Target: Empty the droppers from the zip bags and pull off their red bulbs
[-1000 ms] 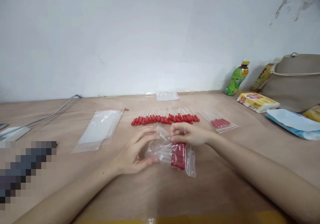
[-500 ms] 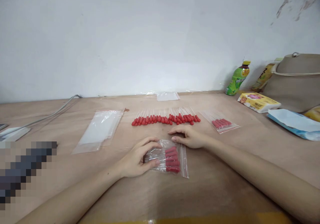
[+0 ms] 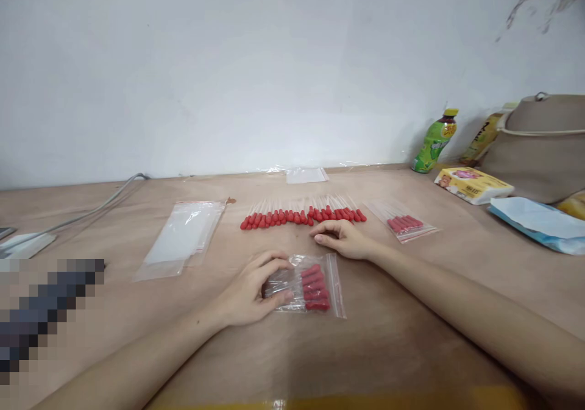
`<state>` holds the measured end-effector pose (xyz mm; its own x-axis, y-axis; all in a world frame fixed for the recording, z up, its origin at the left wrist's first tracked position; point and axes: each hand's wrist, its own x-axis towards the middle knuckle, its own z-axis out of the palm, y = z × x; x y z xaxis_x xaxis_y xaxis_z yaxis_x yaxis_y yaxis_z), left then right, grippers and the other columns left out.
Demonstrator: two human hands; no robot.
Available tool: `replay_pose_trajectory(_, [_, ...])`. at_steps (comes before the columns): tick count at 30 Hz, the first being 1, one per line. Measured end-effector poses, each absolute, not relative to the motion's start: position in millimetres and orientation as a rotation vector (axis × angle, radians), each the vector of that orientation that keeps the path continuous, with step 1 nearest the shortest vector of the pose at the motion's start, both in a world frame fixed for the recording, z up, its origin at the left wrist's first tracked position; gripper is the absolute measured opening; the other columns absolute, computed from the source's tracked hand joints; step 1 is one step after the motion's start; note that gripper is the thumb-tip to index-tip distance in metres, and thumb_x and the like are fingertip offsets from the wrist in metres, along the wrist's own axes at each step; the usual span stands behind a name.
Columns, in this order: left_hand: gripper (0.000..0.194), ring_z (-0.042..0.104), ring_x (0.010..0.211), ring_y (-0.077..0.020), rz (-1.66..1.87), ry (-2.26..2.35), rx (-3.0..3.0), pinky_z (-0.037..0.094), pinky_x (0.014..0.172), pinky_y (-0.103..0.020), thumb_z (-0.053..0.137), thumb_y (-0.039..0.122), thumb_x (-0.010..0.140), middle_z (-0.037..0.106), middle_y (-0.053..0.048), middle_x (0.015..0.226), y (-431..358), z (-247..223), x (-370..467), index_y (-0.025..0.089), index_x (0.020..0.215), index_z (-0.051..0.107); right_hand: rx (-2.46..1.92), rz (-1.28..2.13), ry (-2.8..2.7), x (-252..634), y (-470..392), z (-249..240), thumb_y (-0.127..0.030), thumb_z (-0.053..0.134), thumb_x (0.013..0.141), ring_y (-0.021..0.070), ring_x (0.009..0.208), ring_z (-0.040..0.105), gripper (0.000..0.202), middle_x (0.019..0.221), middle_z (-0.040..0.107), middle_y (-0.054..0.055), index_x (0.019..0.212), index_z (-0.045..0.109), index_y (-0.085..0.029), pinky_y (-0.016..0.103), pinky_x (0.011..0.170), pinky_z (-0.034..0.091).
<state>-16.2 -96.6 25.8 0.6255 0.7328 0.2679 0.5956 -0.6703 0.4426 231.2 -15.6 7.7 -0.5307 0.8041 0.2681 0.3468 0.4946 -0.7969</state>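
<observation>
A clear zip bag lies flat on the table, with several glass droppers side by side inside, their red bulbs toward the zip end. My left hand grips the bag's left end, thumb at the near side and fingers over the top. My right hand is beyond the bag, apart from it, fingers loosely bent and thumb apart, with nothing in it. Just past its fingertips lies a row of loose droppers, red bulbs toward me and clear stems toward the wall.
Flat clear zip bags lie to the left. Another filled bag lies to the right, and a small bag by the wall. A green bottle, a yellow tissue pack, a blue packet and a beige bag stand at right.
My right hand has moved away from the bag's zip edge, toward the row of droppers. The bag's zip end lies slightly flatter; my left hand stays in place.
</observation>
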Motion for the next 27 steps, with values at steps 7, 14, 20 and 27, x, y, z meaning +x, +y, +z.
replay_pose_trajectory(7, [0.030,0.051,0.092,-0.0232,0.761,1.388,2.604,0.039,0.082,-0.041,0.060,0.044,0.073,0.056,-0.006,0.098,-99.6,28.8,-12.2,0.020,0.090,0.057,-1.281,0.815,-1.859,242.8,-54.5,3.8,-0.047,0.051,0.077,0.0125,0.059,0.047,0.032,0.067,0.056,0.002,0.073,0.058,-0.016,0.025,0.055,0.039])
replay_pose_trajectory(14, [0.014,0.051,0.095,-0.0190,0.850,1.084,2.599,0.043,0.084,-0.035,0.053,0.028,0.081,0.052,-0.006,0.102,-84.1,34.8,9.4,0.019,0.090,0.059,-1.306,0.922,-2.073,239.3,-68.8,12.3,-0.045,0.055,0.075,0.0165,0.071,0.053,0.029,0.072,0.061,0.002,0.070,0.067,-0.019,0.028,0.068,0.038])
replay_pose_trajectory(20, [0.022,0.053,0.095,-0.0172,0.778,0.815,2.695,0.045,0.083,-0.032,0.044,0.018,0.085,0.054,-0.007,0.103,-62.5,29.7,34.9,0.020,0.100,0.061,-1.405,1.046,-2.060,234.5,-68.9,18.4,-0.039,0.053,0.077,0.0197,0.083,0.055,0.024,0.073,0.065,-0.001,0.071,0.068,-0.022,0.038,0.091,0.028])
replay_pose_trajectory(27, [0.022,0.054,0.095,-0.0171,0.758,0.752,2.752,0.046,0.084,-0.032,0.043,0.016,0.086,0.056,-0.008,0.105,-52.1,21.9,42.0,0.019,0.098,0.062,-1.321,1.156,-2.047,236.7,-67.6,18.9,-0.041,0.052,0.076,0.0167,0.073,0.055,0.028,0.067,0.063,-0.001,0.069,0.066,-0.019,0.032,0.080,0.036])
